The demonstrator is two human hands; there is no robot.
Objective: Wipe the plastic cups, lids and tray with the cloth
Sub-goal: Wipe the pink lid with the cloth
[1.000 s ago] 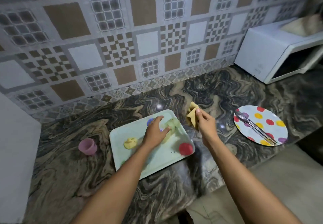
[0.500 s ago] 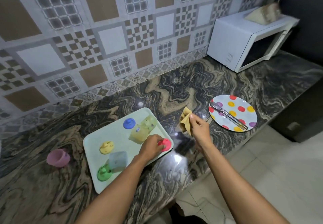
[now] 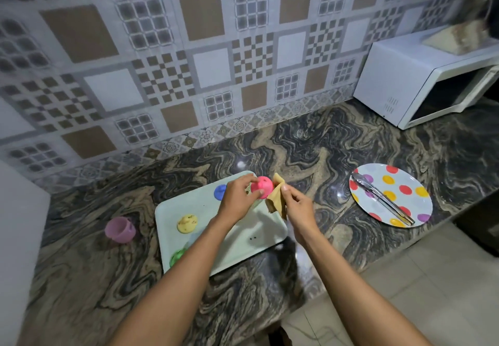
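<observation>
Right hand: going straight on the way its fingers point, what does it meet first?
Probably the pink lid held in the left hand, with the pinched cloth touching first; depth is unclear.

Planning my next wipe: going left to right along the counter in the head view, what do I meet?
Pink cup → yellow lid → blue lid → red lid, pinched by the left hand → cloth, held by the right hand → spotted plate.
</observation>
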